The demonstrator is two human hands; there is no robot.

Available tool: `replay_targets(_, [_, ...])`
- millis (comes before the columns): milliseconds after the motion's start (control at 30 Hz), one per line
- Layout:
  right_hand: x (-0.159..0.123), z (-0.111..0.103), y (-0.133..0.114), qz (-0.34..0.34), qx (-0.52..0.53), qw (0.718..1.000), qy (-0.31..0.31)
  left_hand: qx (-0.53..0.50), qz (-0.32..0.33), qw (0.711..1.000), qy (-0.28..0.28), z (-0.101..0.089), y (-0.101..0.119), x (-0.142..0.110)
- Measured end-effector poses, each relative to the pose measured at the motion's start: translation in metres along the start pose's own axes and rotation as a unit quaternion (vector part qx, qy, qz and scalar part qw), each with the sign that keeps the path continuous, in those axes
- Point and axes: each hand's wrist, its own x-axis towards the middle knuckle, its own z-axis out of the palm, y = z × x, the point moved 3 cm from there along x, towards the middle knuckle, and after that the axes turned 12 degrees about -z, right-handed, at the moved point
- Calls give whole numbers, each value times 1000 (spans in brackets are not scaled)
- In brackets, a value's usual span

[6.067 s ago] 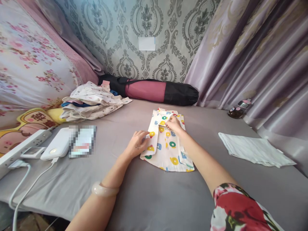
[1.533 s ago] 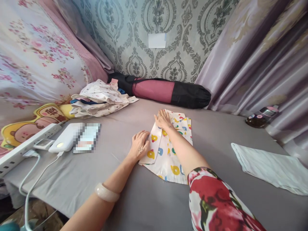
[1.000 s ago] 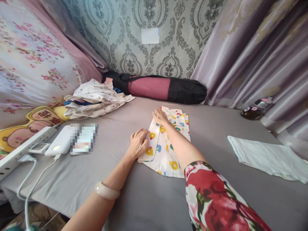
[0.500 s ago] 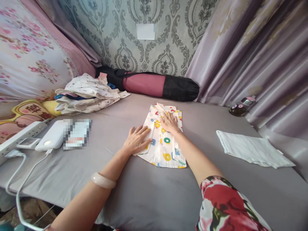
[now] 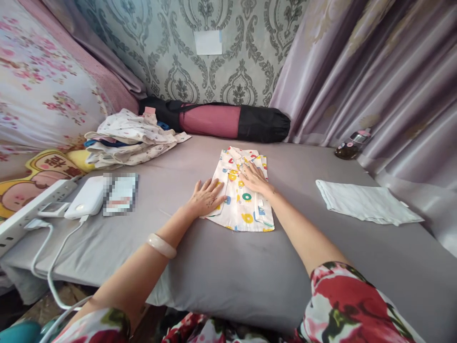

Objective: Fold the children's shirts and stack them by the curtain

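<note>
A small white shirt (image 5: 237, 205) with coloured letter-like prints lies on the grey sheet, its sides and sleeves folded inward and its collar pointing away from me. My left hand (image 5: 207, 196) rests flat on its left edge, fingers spread over the folded sleeve. Higher up, near the collar, my right hand (image 5: 254, 178) lies flat on the shirt's right half with the fingers stretched out. Neither hand grips the cloth. Part of the shirt's upper right is hidden under my right hand.
Folded white cloth (image 5: 367, 202) lies to the right, with a bottle (image 5: 352, 145) behind it. A rolled mat in a bag (image 5: 210, 120) runs along the wall. At left are a clothes pile (image 5: 132, 138), a power strip (image 5: 35, 209), a power bank (image 5: 87, 197) and a phone-like object (image 5: 121, 193).
My view has shifted slightly, and more of my sleeves shows. Both hands stay flat on the shirt in nearly the same places; the right hand's fingers lie a little more slanted.
</note>
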Motion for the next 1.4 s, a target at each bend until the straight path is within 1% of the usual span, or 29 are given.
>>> replay_targets(100, [-33,-4,-4,1,-18,1000,-2,-2,20,1000,12,-5,4,-4])
replay_targets(200, [-68,-7,-11,0,-20,1000,-18,-16,55,998,24,-10,11,-13])
replay_targets(300, [-99,-6,-22,3,-21,1000,-20,-20,69,997,5,-7,17,-24])
replay_targets(433, [-124,9,-36,15,-20,999,-33,-24,64,997,-27,3,20,-29])
replay_targets(500, [-128,16,-41,14,-34,999,-26,-32,57,997,-36,8,20,-29])
replay_targets(567, [-129,21,-43,10,-47,999,-6,-42,51,997,-30,9,20,-29])
replay_targets(700, [-130,21,-42,9,-39,999,8,-77,51,996,-5,4,18,-33])
replay_targets(833, [-135,16,-43,-12,-16,1000,-1,-138,111,984,7,-7,21,-43])
replay_targets(933, [-143,13,-51,-42,-1,999,-4,-187,159,970,3,-13,26,-49])
replay_targets(1000, [-148,12,-59,-63,5,998,-8,-200,179,963,-5,-15,29,-52])
replay_targets(1133, [-154,11,-75,-101,4,994,-36,-195,206,959,-15,-20,34,-55])
replay_targets(1200, [-155,10,-80,-108,1,993,-45,-191,225,955,-30,-23,36,-57])
replay_targets(1300, [-157,8,-83,-118,2,992,-46,-195,235,951,-54,-28,37,-61])
replay_targets(1400, [-159,8,-83,-127,4,991,-42,-205,239,947,-61,-33,38,-63])
